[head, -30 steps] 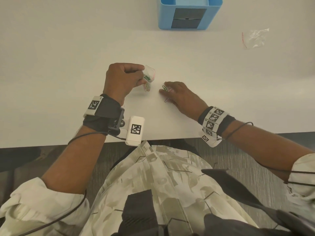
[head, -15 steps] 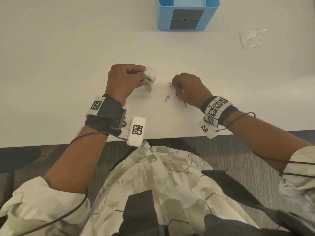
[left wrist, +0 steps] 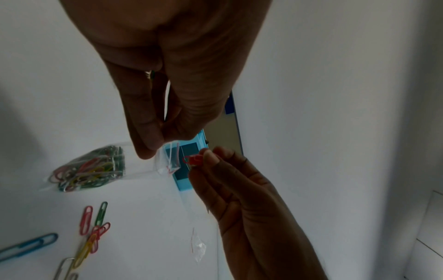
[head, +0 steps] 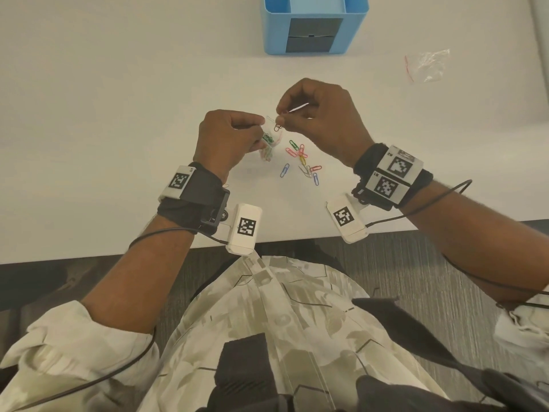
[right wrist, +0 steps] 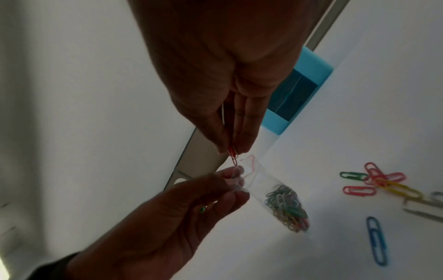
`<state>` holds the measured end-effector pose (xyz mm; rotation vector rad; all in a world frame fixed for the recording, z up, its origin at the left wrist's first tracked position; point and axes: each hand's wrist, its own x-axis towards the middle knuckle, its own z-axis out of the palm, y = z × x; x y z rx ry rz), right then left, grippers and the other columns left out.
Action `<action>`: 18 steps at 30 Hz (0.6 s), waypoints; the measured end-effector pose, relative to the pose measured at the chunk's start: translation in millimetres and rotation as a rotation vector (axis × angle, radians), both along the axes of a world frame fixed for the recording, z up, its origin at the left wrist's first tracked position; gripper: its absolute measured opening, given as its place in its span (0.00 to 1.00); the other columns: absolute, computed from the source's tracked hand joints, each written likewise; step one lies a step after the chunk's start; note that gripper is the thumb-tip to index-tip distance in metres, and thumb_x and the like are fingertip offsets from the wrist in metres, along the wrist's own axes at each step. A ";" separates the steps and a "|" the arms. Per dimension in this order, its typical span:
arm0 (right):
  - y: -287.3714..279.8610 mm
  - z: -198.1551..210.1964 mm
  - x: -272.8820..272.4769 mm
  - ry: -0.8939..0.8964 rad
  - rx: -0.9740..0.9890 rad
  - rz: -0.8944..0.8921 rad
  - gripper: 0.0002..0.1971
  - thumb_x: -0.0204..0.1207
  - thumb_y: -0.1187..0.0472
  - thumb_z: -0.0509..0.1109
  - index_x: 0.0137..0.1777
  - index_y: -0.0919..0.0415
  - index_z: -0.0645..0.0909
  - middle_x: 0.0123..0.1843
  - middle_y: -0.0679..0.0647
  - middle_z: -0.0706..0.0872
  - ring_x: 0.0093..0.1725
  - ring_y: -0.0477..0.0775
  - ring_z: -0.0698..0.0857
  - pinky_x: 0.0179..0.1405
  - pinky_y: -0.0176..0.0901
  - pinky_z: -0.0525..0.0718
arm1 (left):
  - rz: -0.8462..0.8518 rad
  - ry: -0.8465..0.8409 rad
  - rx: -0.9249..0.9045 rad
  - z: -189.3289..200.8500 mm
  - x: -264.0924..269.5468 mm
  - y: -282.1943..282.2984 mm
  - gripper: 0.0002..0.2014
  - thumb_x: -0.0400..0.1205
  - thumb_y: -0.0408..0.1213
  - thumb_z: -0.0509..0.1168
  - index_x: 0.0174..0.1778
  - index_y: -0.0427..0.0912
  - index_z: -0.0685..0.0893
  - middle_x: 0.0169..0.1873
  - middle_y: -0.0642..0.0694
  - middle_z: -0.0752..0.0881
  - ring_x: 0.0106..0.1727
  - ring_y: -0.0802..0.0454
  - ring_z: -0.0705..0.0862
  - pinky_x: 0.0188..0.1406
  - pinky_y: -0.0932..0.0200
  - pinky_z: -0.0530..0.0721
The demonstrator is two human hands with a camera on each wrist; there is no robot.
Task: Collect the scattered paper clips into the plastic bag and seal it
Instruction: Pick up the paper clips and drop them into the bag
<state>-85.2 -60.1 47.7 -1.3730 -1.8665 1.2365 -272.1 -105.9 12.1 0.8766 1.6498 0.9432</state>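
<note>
My left hand [head: 228, 138] pinches the mouth of a small clear plastic bag [head: 269, 141] that hangs over the white table, with several coloured clips in its bottom [left wrist: 88, 170] [right wrist: 286, 206]. My right hand [head: 315, 114] pinches a red paper clip [right wrist: 233, 155] [left wrist: 191, 159] just above the bag's red-striped opening [right wrist: 249, 164]. Several loose paper clips [head: 301, 157] in red, green, yellow, blue and silver lie scattered on the table just below both hands.
A blue plastic organiser box [head: 315, 23] stands at the far edge of the white table [head: 118, 99]. A second, crumpled clear bag [head: 427, 65] lies at the far right. The table's near edge [head: 89, 257] runs just in front of my torso.
My right hand has lifted off the table with a red clip and moved left up to the bag's mouth. The left hand kept the bag in about the same place.
</note>
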 end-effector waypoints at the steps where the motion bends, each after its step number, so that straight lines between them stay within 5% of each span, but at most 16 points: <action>1: -1.0 1.3 -0.8 -0.019 0.020 0.013 0.08 0.74 0.63 0.80 0.51 0.60 0.86 0.51 0.52 0.92 0.46 0.45 0.93 0.49 0.31 0.88 | -0.006 0.002 0.002 0.5 1.2 0.3 0.10 0.81 0.25 0.73 0.55 0.38 0.95 0.46 0.45 0.95 0.41 0.54 0.97 0.49 0.59 0.96; 8: -2.3 1.6 3.3 -0.042 0.094 0.027 0.05 0.76 0.65 0.77 0.51 0.60 0.87 0.48 0.50 0.92 0.47 0.44 0.92 0.52 0.30 0.87 | -0.033 0.008 -0.004 -0.3 7.8 0.0 0.09 0.82 0.26 0.73 0.55 0.36 0.95 0.48 0.45 0.94 0.39 0.63 0.95 0.49 0.58 0.96; 14: 2.0 -16.1 32.5 -0.192 0.035 0.016 0.08 0.75 0.64 0.79 0.52 0.58 0.87 0.51 0.48 0.92 0.46 0.40 0.90 0.43 0.16 0.78 | 0.002 -0.027 -0.039 -3.6 4.7 -3.2 0.10 0.80 0.24 0.73 0.52 0.40 0.96 0.46 0.46 0.96 0.42 0.50 0.97 0.57 0.51 0.96; 18: -9.3 -46.1 61.9 -0.371 -0.053 0.136 0.13 0.72 0.65 0.82 0.54 0.60 0.86 0.53 0.52 0.90 0.47 0.51 0.91 0.42 0.20 0.83 | 0.024 -0.037 -0.041 -2.7 -4.0 -4.7 0.10 0.80 0.24 0.72 0.51 0.41 0.95 0.45 0.45 0.95 0.41 0.49 0.97 0.58 0.52 0.95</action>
